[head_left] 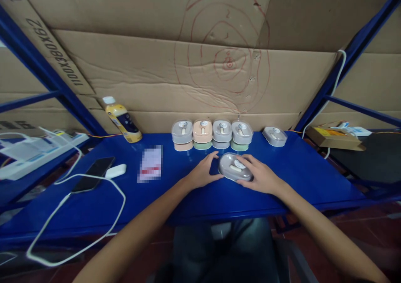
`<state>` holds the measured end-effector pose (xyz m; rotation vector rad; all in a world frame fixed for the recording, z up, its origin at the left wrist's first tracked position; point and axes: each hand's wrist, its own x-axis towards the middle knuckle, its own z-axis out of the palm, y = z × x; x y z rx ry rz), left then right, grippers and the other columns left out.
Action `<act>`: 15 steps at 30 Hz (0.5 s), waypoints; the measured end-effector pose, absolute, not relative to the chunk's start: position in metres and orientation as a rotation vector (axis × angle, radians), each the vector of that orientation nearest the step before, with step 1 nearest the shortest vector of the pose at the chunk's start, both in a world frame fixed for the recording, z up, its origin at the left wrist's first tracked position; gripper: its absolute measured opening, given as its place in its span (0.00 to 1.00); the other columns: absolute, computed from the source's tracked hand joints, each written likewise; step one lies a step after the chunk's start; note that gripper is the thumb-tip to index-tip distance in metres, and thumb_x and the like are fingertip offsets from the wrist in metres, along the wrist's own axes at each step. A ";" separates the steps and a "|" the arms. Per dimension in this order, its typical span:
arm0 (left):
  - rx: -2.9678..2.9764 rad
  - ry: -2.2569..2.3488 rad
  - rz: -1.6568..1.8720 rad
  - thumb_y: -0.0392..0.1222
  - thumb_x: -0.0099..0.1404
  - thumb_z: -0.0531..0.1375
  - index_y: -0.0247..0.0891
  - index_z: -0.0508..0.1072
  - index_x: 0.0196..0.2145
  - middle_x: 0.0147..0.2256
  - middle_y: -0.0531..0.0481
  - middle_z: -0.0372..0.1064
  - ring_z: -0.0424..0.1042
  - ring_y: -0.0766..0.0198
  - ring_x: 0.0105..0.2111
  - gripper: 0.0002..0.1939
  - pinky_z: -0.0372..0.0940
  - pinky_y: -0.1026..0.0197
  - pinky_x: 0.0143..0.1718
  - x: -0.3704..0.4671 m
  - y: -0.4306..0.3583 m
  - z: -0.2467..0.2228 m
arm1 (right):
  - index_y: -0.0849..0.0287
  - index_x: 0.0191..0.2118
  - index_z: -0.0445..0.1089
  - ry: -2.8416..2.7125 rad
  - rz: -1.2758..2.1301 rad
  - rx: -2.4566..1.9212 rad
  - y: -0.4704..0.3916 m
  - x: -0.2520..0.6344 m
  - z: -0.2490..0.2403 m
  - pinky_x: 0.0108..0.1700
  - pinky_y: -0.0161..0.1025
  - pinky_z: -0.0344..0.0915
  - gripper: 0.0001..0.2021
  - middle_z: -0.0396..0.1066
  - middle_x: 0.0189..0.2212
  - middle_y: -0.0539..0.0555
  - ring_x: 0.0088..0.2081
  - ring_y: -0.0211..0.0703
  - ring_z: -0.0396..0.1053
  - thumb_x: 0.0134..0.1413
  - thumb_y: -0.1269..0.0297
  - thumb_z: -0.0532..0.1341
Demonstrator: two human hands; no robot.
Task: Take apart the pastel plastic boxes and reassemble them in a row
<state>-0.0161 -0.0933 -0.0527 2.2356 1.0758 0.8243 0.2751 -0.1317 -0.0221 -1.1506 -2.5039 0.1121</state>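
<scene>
Blue table [300, 174] backed by a cardboard wall [125, 66]. Nearest: left hand [202, 172], fingers spread wide in a C at left end of gray clear-lidded box [227, 173], no hold; cannot tell if thumb tip touches. Right hand [260, 174] curled round opposite end, fingers over lid, thumb along near side, gripping. Box flat on table, lid up, in front of the right-hand stacks. Long axis roughly left-right, left end slightly farther off; cream tab [235, 168] near parallel to it, round white sticker [239, 164] just behind, beside right fingers. Step in hand, by the look: steadying or placing box. Next move probably calls for closing left fingers in, keeping box level. Beyond: white cable [123, 197] looped near black phone [94, 174], small white case [115, 171] just beside phone, pixelated card [150, 164]. Farther: four two-high stacks of lidded boxes [202, 132], peach, green, gray; single gray box [275, 138] right; yellow bottle [123, 122] left. Farthest: red hand-drawn rings [229, 64] on cardboard.
</scene>
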 end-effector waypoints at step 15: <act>2.299 1.116 0.745 0.50 0.68 0.62 0.40 0.61 0.65 0.61 0.38 0.66 0.66 0.45 0.63 0.32 0.61 0.40 0.66 -0.016 -0.094 -0.047 | 0.67 0.71 0.51 -2.194 -0.172 -2.011 -0.075 0.359 -0.023 0.46 0.51 0.70 0.37 0.69 0.51 0.75 0.46 0.65 0.76 0.69 0.44 0.55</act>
